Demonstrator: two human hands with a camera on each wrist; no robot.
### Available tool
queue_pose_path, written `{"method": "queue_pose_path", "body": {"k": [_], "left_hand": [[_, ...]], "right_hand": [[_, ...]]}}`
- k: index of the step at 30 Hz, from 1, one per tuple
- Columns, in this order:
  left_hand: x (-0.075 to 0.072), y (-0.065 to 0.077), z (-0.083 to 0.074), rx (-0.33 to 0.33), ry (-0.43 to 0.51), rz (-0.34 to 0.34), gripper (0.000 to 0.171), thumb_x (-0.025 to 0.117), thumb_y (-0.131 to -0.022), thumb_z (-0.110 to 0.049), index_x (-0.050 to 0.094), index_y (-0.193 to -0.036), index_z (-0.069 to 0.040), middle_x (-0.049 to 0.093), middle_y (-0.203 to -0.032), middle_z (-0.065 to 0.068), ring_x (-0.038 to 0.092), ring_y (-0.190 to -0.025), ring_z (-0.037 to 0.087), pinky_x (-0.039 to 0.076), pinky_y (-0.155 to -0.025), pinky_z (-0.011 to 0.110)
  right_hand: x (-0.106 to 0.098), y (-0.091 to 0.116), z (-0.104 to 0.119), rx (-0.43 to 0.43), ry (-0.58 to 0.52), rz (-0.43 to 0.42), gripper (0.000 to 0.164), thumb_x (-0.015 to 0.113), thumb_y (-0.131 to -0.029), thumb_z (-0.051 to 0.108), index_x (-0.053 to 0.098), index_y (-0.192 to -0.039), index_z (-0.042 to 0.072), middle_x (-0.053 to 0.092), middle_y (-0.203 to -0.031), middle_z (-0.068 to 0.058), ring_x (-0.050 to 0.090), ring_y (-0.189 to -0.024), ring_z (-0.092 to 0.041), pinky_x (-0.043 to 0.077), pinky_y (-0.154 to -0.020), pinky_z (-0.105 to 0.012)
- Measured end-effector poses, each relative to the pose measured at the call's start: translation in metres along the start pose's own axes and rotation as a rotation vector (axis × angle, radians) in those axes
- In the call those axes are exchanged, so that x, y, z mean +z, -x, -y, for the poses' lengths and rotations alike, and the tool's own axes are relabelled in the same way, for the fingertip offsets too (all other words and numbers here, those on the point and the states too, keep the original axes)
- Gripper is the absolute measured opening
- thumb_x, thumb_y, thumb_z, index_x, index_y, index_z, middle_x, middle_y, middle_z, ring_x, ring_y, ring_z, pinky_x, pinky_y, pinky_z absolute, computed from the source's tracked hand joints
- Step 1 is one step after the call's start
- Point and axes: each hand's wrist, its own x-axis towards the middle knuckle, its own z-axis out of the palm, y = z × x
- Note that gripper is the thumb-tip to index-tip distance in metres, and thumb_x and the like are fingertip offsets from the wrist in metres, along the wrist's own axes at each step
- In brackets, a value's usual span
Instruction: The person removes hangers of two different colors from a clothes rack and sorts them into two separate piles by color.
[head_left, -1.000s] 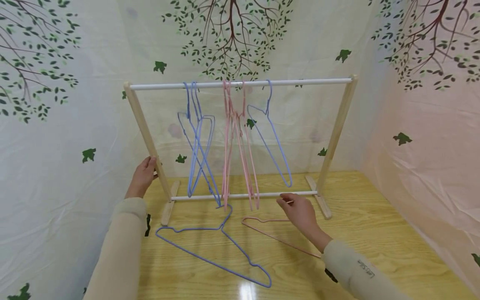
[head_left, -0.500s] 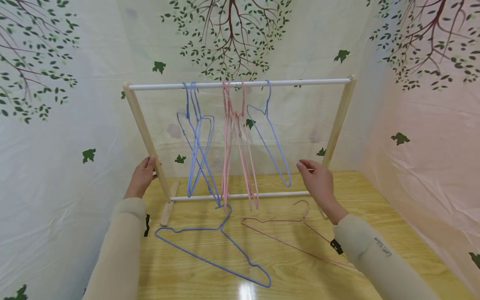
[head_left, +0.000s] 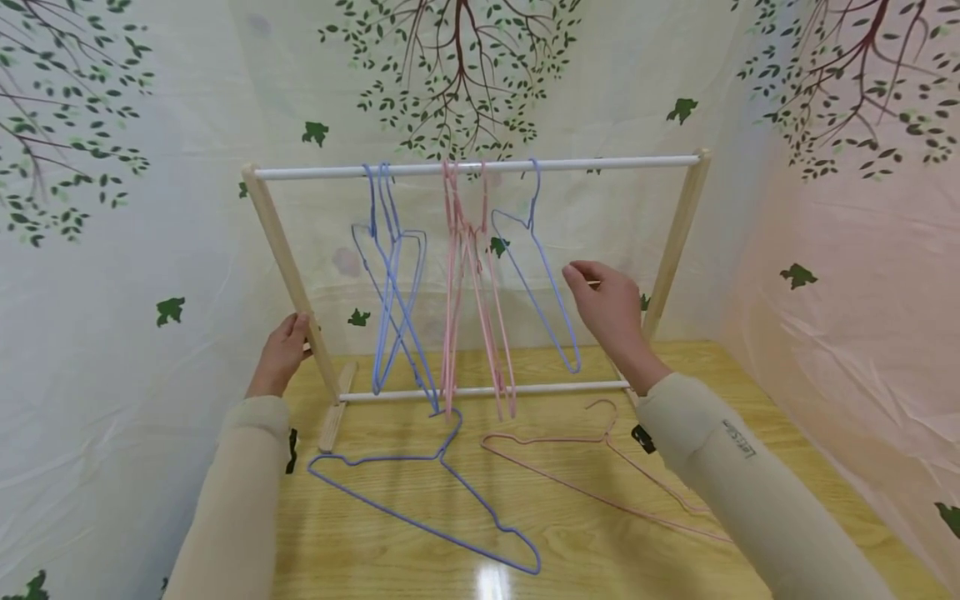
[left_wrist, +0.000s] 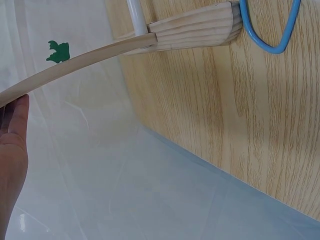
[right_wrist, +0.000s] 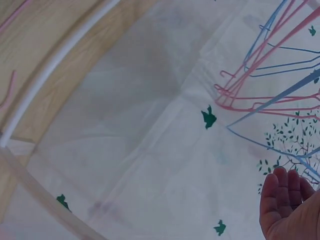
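Note:
My left hand [head_left: 281, 354] holds the left wooden post of a small clothes rack [head_left: 279, 237]; the left wrist view shows fingers against the post's edge. My right hand [head_left: 603, 304] is raised just right of a blue hanger [head_left: 551, 275] on the rack's white bar. Its fingers bend loosely with nothing visible between them, and I see a gap to the hanger. Several pink hangers [head_left: 491, 333] hang mid-bar, and several blue hangers [head_left: 390, 292] hang left of them. On the table lie another blue hanger [head_left: 420, 504] and a pink hanger [head_left: 555, 475].
The rack stands on wooden feet [head_left: 339, 408] on a wood-grain table [head_left: 750, 467]. A white lower bar [head_left: 555, 389] joins its sides. Behind it hangs a pale sheet [head_left: 202, 150] printed with trees and leaves. My right sleeve covers part of the pink hanger on the table.
My right hand has risen from beside the lower bar, swung right, then moved up and left towards the right-hand blue hanger. The left hand stays on the post; the hangers have not moved.

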Motion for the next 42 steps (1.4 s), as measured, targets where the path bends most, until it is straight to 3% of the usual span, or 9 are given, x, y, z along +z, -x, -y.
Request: {"method": "queue_pose_path", "body": {"k": [6,14,24,34,42], "left_hand": [[-0.003,0.001,-0.003,-0.006,-0.016,0.010,0.071,0.025,-0.106,-0.052,0.024,-0.156,-0.001,0.037,-0.145,0.030,0.034,-0.136,0.042,0.034,-0.113,0.056],[-0.008,0.001,-0.009,0.000,-0.047,0.044,0.069,0.028,-0.108,-0.047,0.020,-0.156,0.002,0.036,-0.147,0.034,0.036,-0.136,0.045,0.035,-0.112,0.055],[-0.021,-0.008,-0.030,0.118,-0.227,-0.005,0.057,0.046,-0.107,-0.026,0.030,-0.151,0.007,0.047,-0.136,0.036,0.050,-0.123,0.045,0.047,-0.101,0.055],[-0.025,-0.010,-0.036,0.102,-0.159,0.033,0.057,0.046,-0.107,-0.025,0.028,-0.152,0.007,0.046,-0.136,0.034,0.051,-0.120,0.044,0.049,-0.098,0.047],[-0.024,-0.012,-0.033,0.098,-0.132,0.029,0.057,0.046,-0.107,-0.024,0.028,-0.153,0.005,0.046,-0.136,0.034,0.052,-0.118,0.039,0.054,-0.094,0.036]], "right_hand": [[0.007,-0.007,0.020,0.009,0.030,0.047,0.044,0.062,-0.098,0.042,0.068,-0.128,0.010,0.070,-0.114,-0.009,0.064,-0.099,-0.025,0.053,-0.079,-0.040],[0.012,-0.010,0.029,0.050,0.043,0.084,0.048,0.065,-0.097,0.042,0.065,-0.132,0.009,0.068,-0.116,-0.009,0.063,-0.099,-0.024,0.052,-0.082,-0.040],[0.015,-0.013,0.032,0.032,0.104,0.064,0.039,0.066,-0.097,0.033,0.069,-0.127,0.008,0.071,-0.109,-0.010,0.064,-0.094,-0.024,0.050,-0.080,-0.040],[0.015,-0.013,0.031,0.073,0.151,0.060,0.031,0.062,-0.099,0.028,0.072,-0.122,0.009,0.071,-0.115,-0.009,0.065,-0.102,-0.026,0.052,-0.087,-0.043],[0.014,-0.017,0.025,0.035,0.186,-0.059,0.028,0.058,-0.100,0.025,0.075,-0.116,0.010,0.072,-0.112,-0.007,0.066,-0.103,-0.027,0.054,-0.081,-0.046]]}}
